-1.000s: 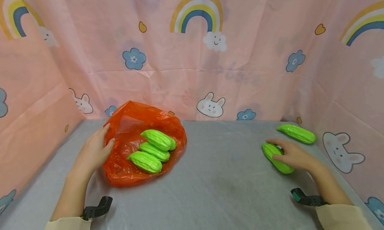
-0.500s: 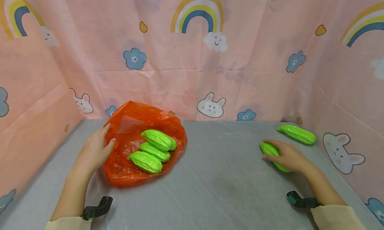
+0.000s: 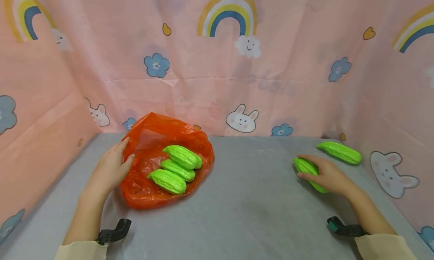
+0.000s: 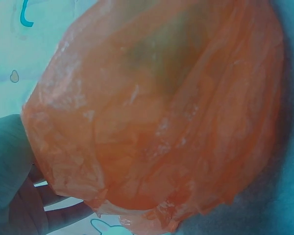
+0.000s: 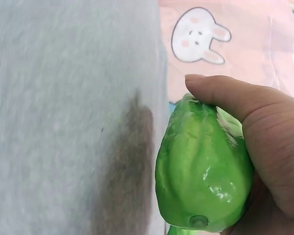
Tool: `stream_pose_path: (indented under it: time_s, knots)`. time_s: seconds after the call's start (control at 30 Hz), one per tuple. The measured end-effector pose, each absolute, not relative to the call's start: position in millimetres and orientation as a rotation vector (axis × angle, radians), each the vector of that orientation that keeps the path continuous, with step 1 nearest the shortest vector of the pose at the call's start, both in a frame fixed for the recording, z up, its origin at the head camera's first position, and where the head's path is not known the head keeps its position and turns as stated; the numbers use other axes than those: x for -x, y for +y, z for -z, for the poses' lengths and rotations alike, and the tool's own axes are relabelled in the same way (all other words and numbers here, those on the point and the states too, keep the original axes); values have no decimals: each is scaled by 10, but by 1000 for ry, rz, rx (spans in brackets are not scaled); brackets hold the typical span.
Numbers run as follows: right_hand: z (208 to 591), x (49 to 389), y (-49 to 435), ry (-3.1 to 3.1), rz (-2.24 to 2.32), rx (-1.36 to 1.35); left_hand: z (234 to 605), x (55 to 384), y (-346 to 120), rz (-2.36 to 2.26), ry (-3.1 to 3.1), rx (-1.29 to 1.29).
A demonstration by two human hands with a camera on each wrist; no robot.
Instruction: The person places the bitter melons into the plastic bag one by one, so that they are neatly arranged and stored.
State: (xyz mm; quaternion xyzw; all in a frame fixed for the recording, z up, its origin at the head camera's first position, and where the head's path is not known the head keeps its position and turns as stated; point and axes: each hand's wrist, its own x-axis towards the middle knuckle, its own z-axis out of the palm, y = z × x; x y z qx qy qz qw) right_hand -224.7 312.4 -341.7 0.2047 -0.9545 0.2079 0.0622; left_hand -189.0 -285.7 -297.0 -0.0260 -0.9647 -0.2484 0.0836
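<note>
In the head view my left hand [image 3: 110, 167] holds the left rim of an orange-red plastic bag [image 3: 145, 199] that lies with its mouth open. Several bright green bitter melons [image 3: 167, 181] are piled inside; the left wrist view shows mainly the bag's outer side [image 4: 152, 122], with fingertips partly hidden behind it. On the right, my right hand [image 3: 325, 175] grips a bitter melon [image 3: 304, 165] across its middle, thumb on one side and fingers on the other. The right wrist view shows this melon's [image 5: 203, 171] blunt end, with a dark shadow beside it on the table.
Another bitter melon [image 3: 340, 152] lies at the back right of the grey table [image 3: 237, 214], beyond my right hand. Pink patterned cloth [image 3: 217, 83] walls the table at the back and both sides. A black band [image 3: 114, 231] is on each wrist.
My right hand's fingers have closed round the bitter melon, and the hand has moved slightly left with it. The left hand stays at the bag's rim; the head view has shifted a little.
</note>
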Motion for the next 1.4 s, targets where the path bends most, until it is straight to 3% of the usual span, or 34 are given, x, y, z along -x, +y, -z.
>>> stream_pose_path:
  time_s: [0.4, 0.73, 1.4]
  knots:
    - [3237, 2241, 2825, -2791, -545, -697, 2902, 1857, -2837, 780, -2872, 14]
    - [2862, 2343, 2133, -2817, -658, -760, 2907, 1822, -2899, 804, -2858, 19]
    - [2639, 2317, 1137, -2620, -886, -898, 2917, 1833, -2823, 775, -2869, 48]
